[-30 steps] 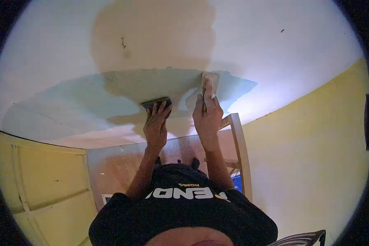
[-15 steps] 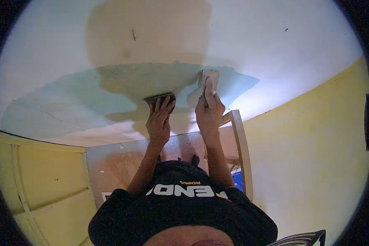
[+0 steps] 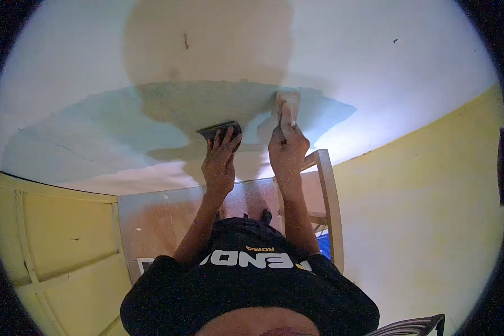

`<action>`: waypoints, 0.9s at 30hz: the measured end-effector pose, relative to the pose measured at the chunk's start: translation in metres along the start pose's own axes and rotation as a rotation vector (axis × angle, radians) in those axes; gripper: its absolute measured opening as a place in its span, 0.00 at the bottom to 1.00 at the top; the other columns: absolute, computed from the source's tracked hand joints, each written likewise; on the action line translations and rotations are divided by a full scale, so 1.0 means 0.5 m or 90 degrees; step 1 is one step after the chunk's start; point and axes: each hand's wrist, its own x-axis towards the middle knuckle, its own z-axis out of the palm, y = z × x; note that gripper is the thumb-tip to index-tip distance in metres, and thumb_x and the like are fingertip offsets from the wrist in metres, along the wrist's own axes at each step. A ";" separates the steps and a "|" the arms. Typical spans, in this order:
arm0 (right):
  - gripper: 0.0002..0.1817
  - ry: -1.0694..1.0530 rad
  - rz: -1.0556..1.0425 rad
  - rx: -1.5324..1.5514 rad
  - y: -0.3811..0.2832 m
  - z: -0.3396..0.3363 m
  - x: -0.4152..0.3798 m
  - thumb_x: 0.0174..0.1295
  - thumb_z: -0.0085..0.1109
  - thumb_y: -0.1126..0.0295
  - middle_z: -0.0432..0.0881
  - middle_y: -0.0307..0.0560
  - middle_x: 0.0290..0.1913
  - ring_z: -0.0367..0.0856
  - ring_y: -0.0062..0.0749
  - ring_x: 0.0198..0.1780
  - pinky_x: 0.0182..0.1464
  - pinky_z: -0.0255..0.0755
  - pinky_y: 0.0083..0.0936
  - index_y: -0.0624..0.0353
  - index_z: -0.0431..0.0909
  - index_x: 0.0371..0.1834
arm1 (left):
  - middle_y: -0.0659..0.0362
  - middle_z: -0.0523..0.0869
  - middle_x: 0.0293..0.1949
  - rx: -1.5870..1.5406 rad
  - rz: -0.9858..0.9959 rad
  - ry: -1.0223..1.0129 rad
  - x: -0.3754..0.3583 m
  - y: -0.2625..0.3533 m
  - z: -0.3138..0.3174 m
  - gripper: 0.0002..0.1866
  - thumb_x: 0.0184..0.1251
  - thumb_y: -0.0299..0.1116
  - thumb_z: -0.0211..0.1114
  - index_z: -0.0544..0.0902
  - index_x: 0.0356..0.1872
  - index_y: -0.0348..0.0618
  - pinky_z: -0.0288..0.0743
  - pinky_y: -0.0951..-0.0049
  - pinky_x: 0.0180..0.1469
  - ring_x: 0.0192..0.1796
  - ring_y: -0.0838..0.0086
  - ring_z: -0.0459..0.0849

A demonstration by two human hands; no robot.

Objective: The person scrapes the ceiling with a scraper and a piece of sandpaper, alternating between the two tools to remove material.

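My left hand (image 3: 219, 162) presses a dark sheet of sandpaper (image 3: 211, 131) against the wall (image 3: 341, 50), its fingers lying along the sheet. Beside it, my right hand (image 3: 288, 148) grips a putty knife (image 3: 288, 97) with a pale, smeared blade. One finger stretches along that blade, while the handle is hidden in the palm. Both hands are over the lower part of a pale blue patch (image 3: 56, 129), which stands out from the whitish surface around it. My shadow covers the middle of the patch.
A wooden frame (image 3: 329, 207) stands close to my right forearm, with something blue (image 3: 323, 246) behind it. Yellow wall (image 3: 420, 207) fills the right side, and yellow panels with battens (image 3: 67, 235) the left. Dark marks (image 3: 186, 41) spot the upper wall.
My left hand and the sandpaper have shifted slightly up and right. The putty knife has risen a little in view. The camera view has also shifted slightly; both holds are unchanged.
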 end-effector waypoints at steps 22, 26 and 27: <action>0.12 -0.316 0.578 1.084 0.037 -0.122 -0.114 0.77 0.52 0.61 0.65 0.36 0.19 0.60 0.18 0.10 0.10 0.57 0.15 0.54 0.69 0.56 | 0.57 0.82 0.27 -0.275 -0.184 -0.032 0.007 0.134 -0.045 0.18 0.76 0.31 0.60 0.82 0.64 0.44 0.68 0.80 0.35 0.30 0.84 0.69; 0.26 -0.340 0.211 0.463 0.063 -0.093 -0.149 0.70 0.63 0.61 0.80 0.48 0.26 0.78 0.32 0.20 0.24 0.76 0.29 0.57 0.69 0.67 | 0.59 0.86 0.31 -0.578 -0.366 -0.057 -0.023 0.105 0.023 0.14 0.78 0.34 0.61 0.86 0.55 0.37 0.75 0.75 0.40 0.33 0.82 0.76; 0.34 -0.361 0.123 0.244 0.064 -0.100 -0.150 0.65 0.67 0.64 0.83 0.53 0.29 0.82 0.39 0.25 0.32 0.78 0.33 0.54 0.65 0.73 | 0.60 0.87 0.33 -0.700 -0.422 -0.040 -0.013 0.117 0.025 0.14 0.78 0.35 0.62 0.86 0.54 0.36 0.77 0.74 0.42 0.34 0.81 0.79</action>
